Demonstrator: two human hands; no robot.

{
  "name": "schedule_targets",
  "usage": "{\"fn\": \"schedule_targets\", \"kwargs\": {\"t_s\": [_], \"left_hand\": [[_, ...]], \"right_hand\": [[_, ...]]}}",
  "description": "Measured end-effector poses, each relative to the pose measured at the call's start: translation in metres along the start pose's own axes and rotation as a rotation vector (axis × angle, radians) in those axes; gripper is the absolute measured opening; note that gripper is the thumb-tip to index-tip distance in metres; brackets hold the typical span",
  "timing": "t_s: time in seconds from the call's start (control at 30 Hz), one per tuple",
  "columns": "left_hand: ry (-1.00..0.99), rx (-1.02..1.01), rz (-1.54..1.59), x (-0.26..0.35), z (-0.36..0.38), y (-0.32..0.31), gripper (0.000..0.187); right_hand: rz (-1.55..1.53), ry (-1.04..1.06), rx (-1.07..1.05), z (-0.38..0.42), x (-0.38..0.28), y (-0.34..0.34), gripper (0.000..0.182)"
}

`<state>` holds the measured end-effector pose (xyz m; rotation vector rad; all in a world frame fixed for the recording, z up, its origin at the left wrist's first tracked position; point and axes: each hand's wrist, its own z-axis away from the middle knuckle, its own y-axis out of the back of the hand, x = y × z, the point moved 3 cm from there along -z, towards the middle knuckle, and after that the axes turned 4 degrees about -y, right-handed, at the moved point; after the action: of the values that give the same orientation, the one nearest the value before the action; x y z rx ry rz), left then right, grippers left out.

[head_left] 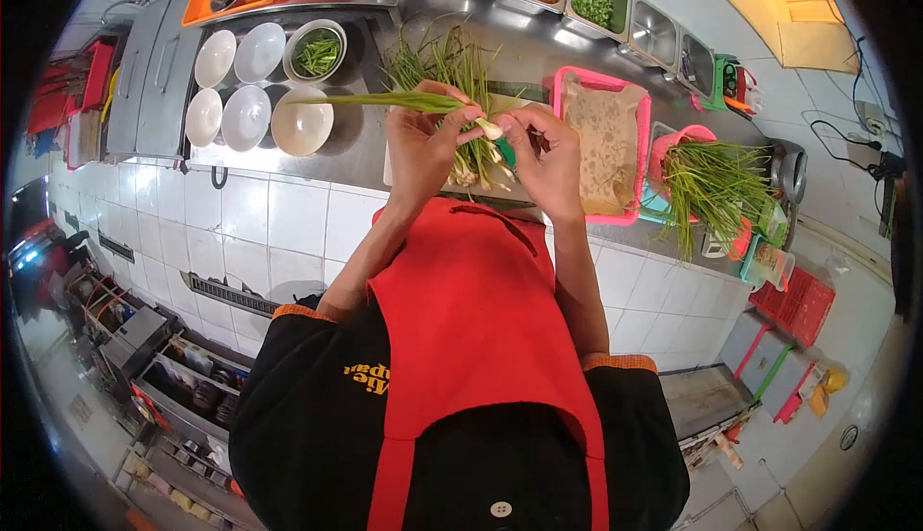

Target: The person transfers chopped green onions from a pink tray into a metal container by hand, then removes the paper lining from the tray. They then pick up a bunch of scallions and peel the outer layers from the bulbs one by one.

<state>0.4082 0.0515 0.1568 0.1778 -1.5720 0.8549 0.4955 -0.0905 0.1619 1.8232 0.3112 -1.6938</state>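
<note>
From the head camera, the left hand [423, 141] grips a green onion [394, 100] just above the cutting board [500, 100]. The right hand [548, 151] pinches its white end, likely peeling or trimming it. More green onions [452, 64] lie on the board. Next, the right hand probably needs a small, careful pull. White bowls [245, 117] sit on the table [356, 151], left of the board.

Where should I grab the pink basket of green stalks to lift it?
Probably by the pink basket's bare rim on the side away from the spilling green stalks. They drape over the nearer edge toward the counter front, hiding the rim there.
</note>
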Motion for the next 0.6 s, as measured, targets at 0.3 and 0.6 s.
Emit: {"fn": "schedule_targets", "kwargs": {"t_s": [0.3,0.6], "left_hand": [[0.0,-0.018,0.021,0.002,-0.002,-0.003,0.012],[-0.007,0.023,-0.111,0.002,0.0,0.0,0.011]], "right_hand": [[-0.129,-0.055,-0.042,0.002,0.001,0.003,0.01],[0.047,0.062,-0.086,0.004,-0.011,0.0,0.014]]}}
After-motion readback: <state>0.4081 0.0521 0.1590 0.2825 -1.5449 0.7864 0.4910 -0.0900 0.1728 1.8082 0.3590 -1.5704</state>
